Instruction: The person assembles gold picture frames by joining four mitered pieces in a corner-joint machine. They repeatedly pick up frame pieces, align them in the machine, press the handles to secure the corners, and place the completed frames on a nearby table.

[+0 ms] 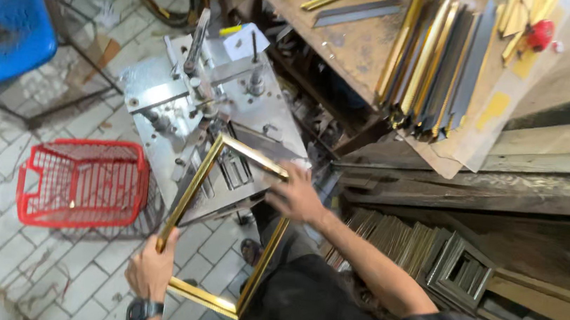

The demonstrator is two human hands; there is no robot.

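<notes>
Left hand [150, 271] clamped around the lower left side of a gold picture frame [192, 185], fingers wrapped shut on the moulding, a dark wristwatch [143, 309] below on the wrist; right hand [297, 195] laid on the frame's upper right side, fingers curled over the gold edge and gripping it; frame held tilted between the two hands, its far corner resting against the steel joining machine [200, 95] just beyond the right hand, its near corner hanging above the tiled floor [40, 268] beside the left hand.

Left of the left hand, well apart, a red wire basket [81, 181] on the floor; farther up and left, a blue plastic chair [1, 10]. Right of the right hand and above it, a wooden bench [354, 44] carrying a bundle of gold and dark frame mouldings [436, 66] laid side by side; a small red object [540, 33] near the bundle's far end, too small to identify. Below the right forearm, a row of small finished frames [431, 249] stacked on edge under the bench.
</notes>
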